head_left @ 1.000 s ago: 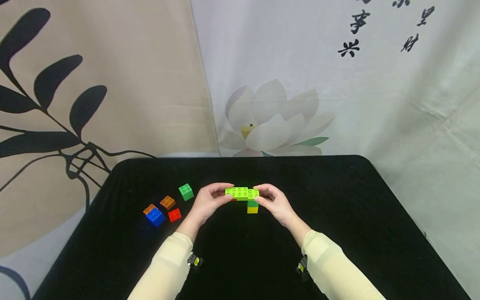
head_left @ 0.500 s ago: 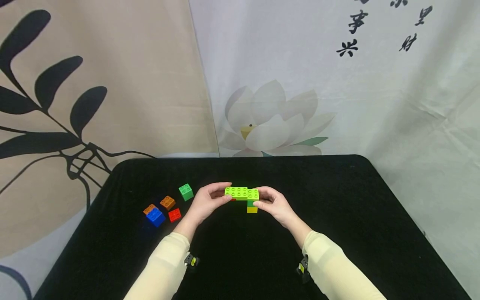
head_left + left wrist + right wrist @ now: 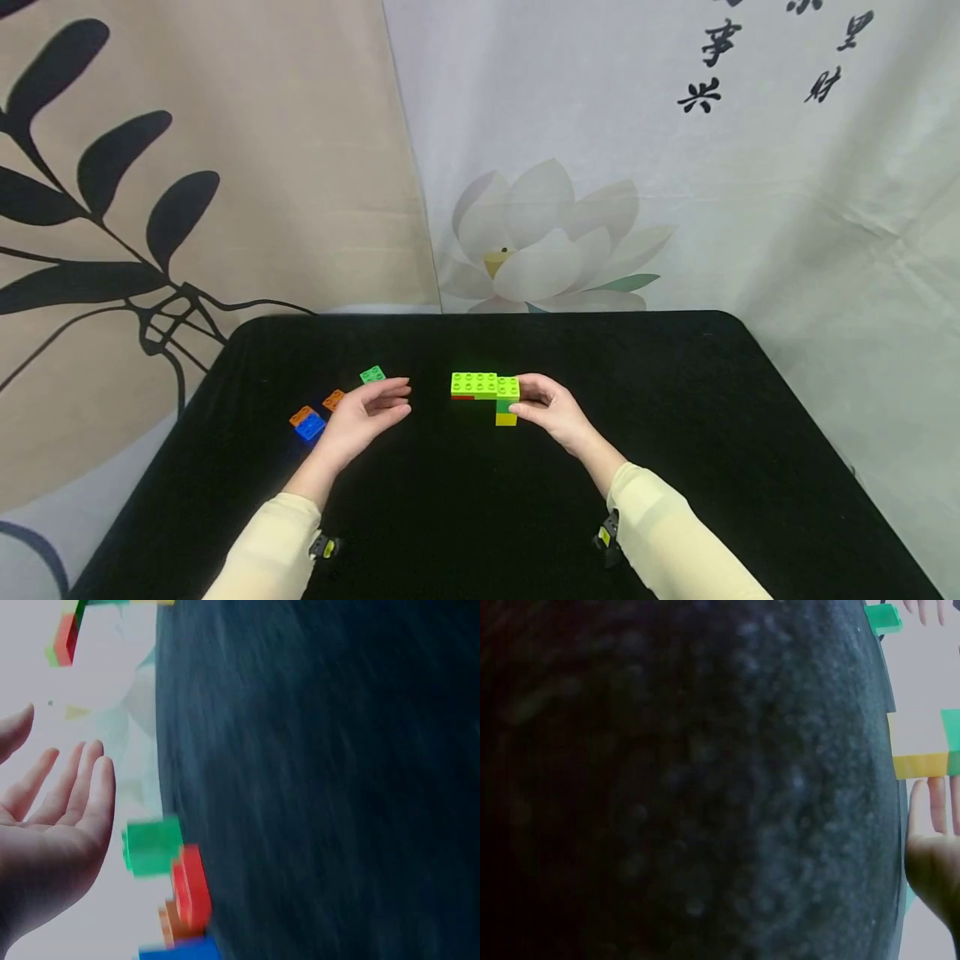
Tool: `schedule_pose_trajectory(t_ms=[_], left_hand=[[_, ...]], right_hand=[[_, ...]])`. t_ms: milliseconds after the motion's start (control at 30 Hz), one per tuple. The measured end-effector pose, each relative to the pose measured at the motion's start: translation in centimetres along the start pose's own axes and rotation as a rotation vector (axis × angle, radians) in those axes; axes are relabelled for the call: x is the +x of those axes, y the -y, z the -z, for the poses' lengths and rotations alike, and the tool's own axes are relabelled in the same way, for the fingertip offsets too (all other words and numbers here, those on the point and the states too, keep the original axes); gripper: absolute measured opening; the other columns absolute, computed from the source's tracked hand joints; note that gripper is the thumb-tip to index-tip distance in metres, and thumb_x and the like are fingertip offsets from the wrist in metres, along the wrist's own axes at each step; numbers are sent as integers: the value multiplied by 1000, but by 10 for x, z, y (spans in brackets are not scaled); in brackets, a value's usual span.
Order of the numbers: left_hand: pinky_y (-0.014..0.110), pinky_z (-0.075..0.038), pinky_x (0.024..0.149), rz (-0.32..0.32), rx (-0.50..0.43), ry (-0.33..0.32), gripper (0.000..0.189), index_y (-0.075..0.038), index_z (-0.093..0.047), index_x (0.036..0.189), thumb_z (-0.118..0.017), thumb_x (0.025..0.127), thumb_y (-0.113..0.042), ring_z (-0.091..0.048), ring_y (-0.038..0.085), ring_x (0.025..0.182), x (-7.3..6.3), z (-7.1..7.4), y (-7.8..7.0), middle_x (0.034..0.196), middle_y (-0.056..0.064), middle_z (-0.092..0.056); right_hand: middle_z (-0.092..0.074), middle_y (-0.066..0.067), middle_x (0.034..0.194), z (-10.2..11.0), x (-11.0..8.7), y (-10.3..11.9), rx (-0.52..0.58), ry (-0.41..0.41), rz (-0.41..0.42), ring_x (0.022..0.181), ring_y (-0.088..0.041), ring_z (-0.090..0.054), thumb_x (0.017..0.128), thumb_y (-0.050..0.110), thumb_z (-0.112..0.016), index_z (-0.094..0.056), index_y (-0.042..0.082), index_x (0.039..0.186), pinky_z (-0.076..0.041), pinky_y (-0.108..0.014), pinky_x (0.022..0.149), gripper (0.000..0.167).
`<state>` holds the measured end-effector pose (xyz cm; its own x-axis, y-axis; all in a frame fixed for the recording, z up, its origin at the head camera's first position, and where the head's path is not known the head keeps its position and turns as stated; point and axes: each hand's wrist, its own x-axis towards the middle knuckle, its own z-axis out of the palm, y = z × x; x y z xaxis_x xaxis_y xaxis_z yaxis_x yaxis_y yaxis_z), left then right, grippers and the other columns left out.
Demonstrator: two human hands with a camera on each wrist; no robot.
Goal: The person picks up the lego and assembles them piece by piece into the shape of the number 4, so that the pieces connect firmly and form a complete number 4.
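My right hand (image 3: 553,410) pinches the right end of a joined toy-brick structure (image 3: 474,384). Lime bricks form its top row, a red brick (image 3: 462,397) shows under the left end, and a green brick over a yellow brick (image 3: 506,420) hangs below the right end. In the right wrist view, fingertips meet the yellow brick (image 3: 921,766). My left hand (image 3: 352,427) holds nothing, fingers loosely extended, over the loose bricks on the left. Near it are a green brick (image 3: 154,846), a red brick (image 3: 195,886), an orange brick (image 3: 333,400) and a blue brick (image 3: 309,428).
A black cloth covers the table (image 3: 480,517). A second orange brick (image 3: 302,416) lies against the blue one. Behind the table hangs a printed curtain (image 3: 551,242). The left hand hides the loose red brick in the head view.
My left hand has let go of the structure's left end and moved left toward the loose bricks. The right hand keeps the structure in almost the same place.
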<state>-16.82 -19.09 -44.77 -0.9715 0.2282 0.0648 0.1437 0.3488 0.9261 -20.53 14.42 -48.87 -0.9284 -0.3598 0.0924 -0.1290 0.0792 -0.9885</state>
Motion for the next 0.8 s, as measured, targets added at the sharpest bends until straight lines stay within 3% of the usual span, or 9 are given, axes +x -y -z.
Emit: schedule_pose_trajectory(t_ms=[300, 467, 700, 800], left_hand=[[15, -47, 87, 36, 164, -107, 45, -2, -57, 135, -68, 95, -21, -62, 30, 114, -22, 34, 9, 128, 18, -63], [14, -47, 85, 34, 245, -167, 41, -5, -59, 132, -69, 94, -16, -63, 29, 112, -32, 42, 9, 124, 16, -64], [13, -46, 85, 44, 275, -211, 41, -6, -59, 132, -68, 94, -18, -63, 26, 111, -46, 52, 9, 125, 15, -65], [23, -51, 88, 51, 285, -213, 41, -5, -59, 132, -69, 93, -15, -63, 28, 112, -51, 51, 11, 126, 16, -64]], right_hand=[[-64, -14, 123, 1, 0, 0, 0, 2, -31, 112, -28, -60, 90, 4, -72, -59, 2, 128, -52, -34, 92, 40], [-63, -15, 124, 1, 0, 0, -4, 7, -30, 113, -29, -59, 91, 6, -71, -58, 1, 129, -50, -38, 95, 40], [-63, -16, 124, 1, -1, 3, -6, 6, -26, 114, -31, -58, 91, 6, -71, -58, 0, 129, -50, -37, 96, 40], [-63, -16, 124, 1, 1, -1, -12, 2, -23, 114, -30, -59, 91, 7, -72, -58, 1, 128, -50, -37, 95, 40]])
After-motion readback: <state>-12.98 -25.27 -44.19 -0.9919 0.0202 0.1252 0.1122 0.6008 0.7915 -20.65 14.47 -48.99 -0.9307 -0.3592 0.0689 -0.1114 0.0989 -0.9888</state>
